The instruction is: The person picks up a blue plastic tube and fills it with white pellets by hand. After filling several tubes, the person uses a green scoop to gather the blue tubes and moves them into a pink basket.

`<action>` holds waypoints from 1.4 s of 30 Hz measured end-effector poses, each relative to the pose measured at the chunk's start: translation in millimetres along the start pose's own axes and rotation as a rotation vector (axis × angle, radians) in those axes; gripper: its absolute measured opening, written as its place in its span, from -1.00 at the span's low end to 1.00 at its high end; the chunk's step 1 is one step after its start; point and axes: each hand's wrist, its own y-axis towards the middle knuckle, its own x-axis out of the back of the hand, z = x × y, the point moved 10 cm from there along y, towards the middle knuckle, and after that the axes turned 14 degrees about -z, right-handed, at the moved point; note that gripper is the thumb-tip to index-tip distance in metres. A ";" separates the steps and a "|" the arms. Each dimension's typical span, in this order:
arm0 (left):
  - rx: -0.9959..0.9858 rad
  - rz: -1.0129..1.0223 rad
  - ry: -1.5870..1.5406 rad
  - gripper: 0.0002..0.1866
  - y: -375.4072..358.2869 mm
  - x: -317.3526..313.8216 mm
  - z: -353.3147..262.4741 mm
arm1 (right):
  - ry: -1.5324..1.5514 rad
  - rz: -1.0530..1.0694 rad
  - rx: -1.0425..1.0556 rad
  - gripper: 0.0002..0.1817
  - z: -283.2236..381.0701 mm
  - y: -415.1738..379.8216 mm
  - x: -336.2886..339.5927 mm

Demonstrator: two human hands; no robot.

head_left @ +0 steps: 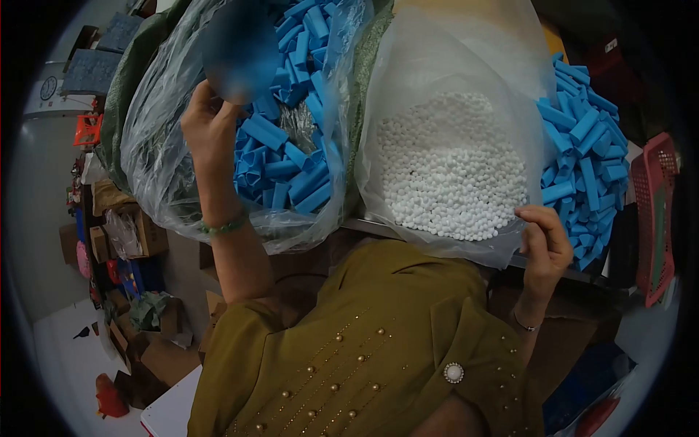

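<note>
My left hand is raised at the left edge of a pile of short blue plastic-looking pieces in a clear plastic bag. Its fingers are bent together in a pinch. A dark blurred patch above them hides what they hold, if anything. My right hand is beside the right edge of a white translucent bag filled with small white balls. Thumb and fingers are curled close together there, and anything between them is too small to make out.
More blue pieces are heaped right of the white bag. A pink plastic basket stands at the far right. Cardboard boxes and other goods crowd the left. A green woven sack surrounds the clear bag.
</note>
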 end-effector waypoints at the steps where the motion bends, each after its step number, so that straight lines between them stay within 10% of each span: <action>1: 0.191 0.079 -0.373 -0.70 -10.6 -8.0 0.6 | 0.012 0.029 -0.058 -0.80 -3.7 -1.9 -9.0; 5: 0.599 0.561 -1.189 -0.67 -88.0 -77.6 -40.1 | -0.049 0.159 0.035 -0.81 6.2 -1.0 -52.1; 13: 1.185 1.036 -1.270 -0.67 -248.3 -173.7 -77.2 | 0.245 0.018 -0.141 -0.68 -18.8 -3.0 -67.2; 18: 1.144 1.152 -1.052 -0.64 -261.7 -177.8 -77.5 | 0.195 0.106 -0.279 -0.75 -36.7 -0.1 -54.3; 20: 0.020 1.012 -0.332 -0.51 -224.3 -167.9 -78.4 | -0.067 0.215 -0.183 -0.74 -34.9 -0.3 -44.4; 23: -0.404 0.932 -0.007 -0.41 -223.0 -155.1 -74.2 | -0.801 0.391 0.261 -0.76 -26.6 -10.6 -44.5; 36: -0.139 0.867 -0.227 -0.61 -230.6 -196.4 -58.7 | -0.750 0.305 0.188 -0.78 -62.4 -6.6 -76.0; 42: 0.379 0.884 -0.570 -0.71 -222.0 -191.9 -61.0 | -0.481 0.190 0.123 -0.68 -52.7 -1.1 -66.5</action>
